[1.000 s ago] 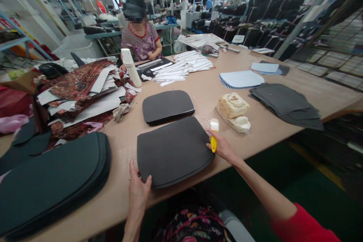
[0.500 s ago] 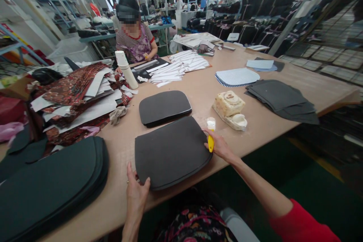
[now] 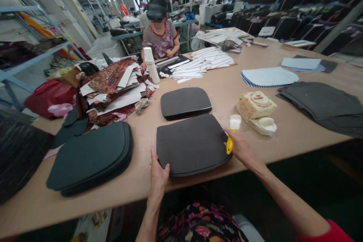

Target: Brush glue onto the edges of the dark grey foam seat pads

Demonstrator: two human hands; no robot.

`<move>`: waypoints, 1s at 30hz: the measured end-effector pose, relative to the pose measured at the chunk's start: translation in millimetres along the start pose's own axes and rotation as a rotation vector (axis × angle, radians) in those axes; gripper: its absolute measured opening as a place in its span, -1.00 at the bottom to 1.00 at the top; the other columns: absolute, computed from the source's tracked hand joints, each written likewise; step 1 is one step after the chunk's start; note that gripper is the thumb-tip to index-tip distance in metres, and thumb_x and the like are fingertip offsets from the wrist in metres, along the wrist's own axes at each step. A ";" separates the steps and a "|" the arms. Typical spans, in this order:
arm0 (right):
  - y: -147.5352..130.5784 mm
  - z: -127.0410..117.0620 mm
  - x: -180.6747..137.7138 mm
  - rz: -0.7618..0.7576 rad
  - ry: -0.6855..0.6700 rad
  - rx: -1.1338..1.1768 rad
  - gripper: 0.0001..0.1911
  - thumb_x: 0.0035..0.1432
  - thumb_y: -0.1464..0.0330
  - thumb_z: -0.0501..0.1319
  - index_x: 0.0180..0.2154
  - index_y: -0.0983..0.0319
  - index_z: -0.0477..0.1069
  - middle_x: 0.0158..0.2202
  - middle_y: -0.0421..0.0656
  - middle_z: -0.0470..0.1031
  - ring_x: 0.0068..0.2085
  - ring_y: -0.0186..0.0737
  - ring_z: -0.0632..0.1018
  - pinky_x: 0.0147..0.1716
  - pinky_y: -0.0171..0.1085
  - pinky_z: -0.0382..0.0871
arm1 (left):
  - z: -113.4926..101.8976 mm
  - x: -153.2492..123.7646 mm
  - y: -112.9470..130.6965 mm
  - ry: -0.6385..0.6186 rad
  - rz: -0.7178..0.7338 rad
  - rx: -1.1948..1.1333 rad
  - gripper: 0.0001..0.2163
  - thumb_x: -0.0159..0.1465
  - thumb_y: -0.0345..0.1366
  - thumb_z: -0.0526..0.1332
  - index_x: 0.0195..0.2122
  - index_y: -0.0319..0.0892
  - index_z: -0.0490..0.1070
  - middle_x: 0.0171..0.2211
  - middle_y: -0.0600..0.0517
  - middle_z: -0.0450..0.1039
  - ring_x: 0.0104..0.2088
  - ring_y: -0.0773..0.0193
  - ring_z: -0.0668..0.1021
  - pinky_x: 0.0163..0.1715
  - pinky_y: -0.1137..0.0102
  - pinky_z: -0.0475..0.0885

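Observation:
A dark grey rounded panel (image 3: 191,145), seemingly the top of a thin stack, lies at the table's front edge. My left hand (image 3: 159,172) grips its lower left corner, thumb near the top face and fingers along the side. At the panel's right edge is my right hand (image 3: 239,145), closed around a brush (image 3: 230,144) with a yellow handle and white bristles; its fingertips also touch the panel. Just behind lies a smaller stack of dark panels (image 3: 185,102). Right of the brush sits a glue-crusted, cream-coloured block-shaped container (image 3: 256,106).
Dark green panels (image 3: 90,159) are stacked at left, near patterned scraps (image 3: 113,87). A white bottle (image 3: 151,66) stands before a co-worker (image 3: 161,38) across the table. White strips (image 3: 198,62), striped panels (image 3: 269,76) and loose grey sheets (image 3: 323,102) lie farther off.
The view has swung left, so everything appears farther right and more of the left side shows. Both hands keep their places at the panel, and the brush stays in my right hand.

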State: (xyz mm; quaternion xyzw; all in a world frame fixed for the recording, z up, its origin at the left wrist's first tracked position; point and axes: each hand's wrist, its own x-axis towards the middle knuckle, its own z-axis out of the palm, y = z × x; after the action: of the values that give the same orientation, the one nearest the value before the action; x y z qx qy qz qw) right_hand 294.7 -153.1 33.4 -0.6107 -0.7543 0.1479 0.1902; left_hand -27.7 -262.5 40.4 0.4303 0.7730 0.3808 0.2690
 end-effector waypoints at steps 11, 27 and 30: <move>-22.0 21.8 -17.9 -0.198 -0.057 0.030 -0.58 0.07 0.26 0.19 0.00 0.20 0.36 -0.32 -0.07 0.41 -0.31 -0.11 0.46 -0.28 -0.20 0.35 | -0.6 -4.7 1.8 0.005 -0.012 -0.027 -0.19 0.05 -0.49 0.19 0.29 -0.19 -0.22 -0.05 -0.17 0.36 0.00 0.06 0.44 -0.01 0.13 0.37; -9.2 29.5 -17.4 -0.195 -0.112 -0.017 -0.60 0.07 0.17 0.17 -0.09 0.22 0.40 -0.29 -0.01 0.41 -0.31 -0.07 0.49 -0.32 -0.16 0.38 | -11.1 9.1 -16.2 0.016 -0.083 -0.202 -0.14 -0.07 -0.50 0.24 0.26 -0.15 -0.15 -0.20 0.00 0.32 -0.41 0.41 0.40 -0.49 0.52 0.40; -7.6 30.7 -17.3 -0.201 -0.089 -0.007 -0.61 0.05 0.16 0.18 -0.11 0.21 0.41 -0.33 -0.04 0.42 -0.35 -0.09 0.49 -0.34 -0.17 0.38 | -10.9 8.9 -22.6 0.043 -0.082 -0.166 -0.13 -0.08 -0.49 0.27 0.25 -0.14 -0.11 -0.22 0.01 0.34 -0.42 0.38 0.41 -0.43 0.45 0.44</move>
State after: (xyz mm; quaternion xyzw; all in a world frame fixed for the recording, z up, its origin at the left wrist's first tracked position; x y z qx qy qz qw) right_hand 276.8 -171.3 7.9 -0.5254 -0.8200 0.1524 0.1685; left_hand -50.5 -266.3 27.2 0.3661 0.7614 0.4413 0.3024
